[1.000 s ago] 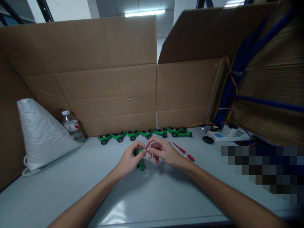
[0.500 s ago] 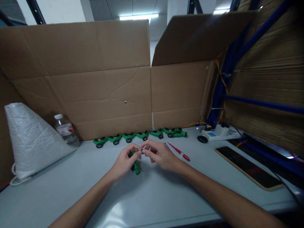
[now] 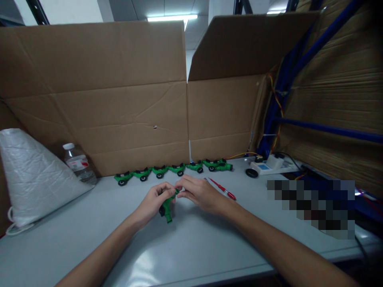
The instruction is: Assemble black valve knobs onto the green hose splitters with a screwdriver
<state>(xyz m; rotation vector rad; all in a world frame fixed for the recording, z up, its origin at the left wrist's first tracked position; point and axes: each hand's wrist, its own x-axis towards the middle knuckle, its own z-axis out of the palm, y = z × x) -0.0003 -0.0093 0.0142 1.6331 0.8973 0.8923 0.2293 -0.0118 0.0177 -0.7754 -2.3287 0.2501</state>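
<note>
As the left hand (image 3: 153, 202) grips the green toy car (image 3: 166, 208) in closed fingers just below frame centre, over the tabletop (image 3: 191, 247), and the right hand (image 3: 200, 194) pinches narrow fingers on its upper end, a steady, square hold seems wisest.

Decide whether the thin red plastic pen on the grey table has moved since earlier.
No. The red pen lies at the same offset from the row of green toy cars; only the camera shifted.

No readable text

The bottle (image 3: 76, 162) wears a white label with a red patch, its print too small and blurred to read; nothing else shows any lettering.
</note>
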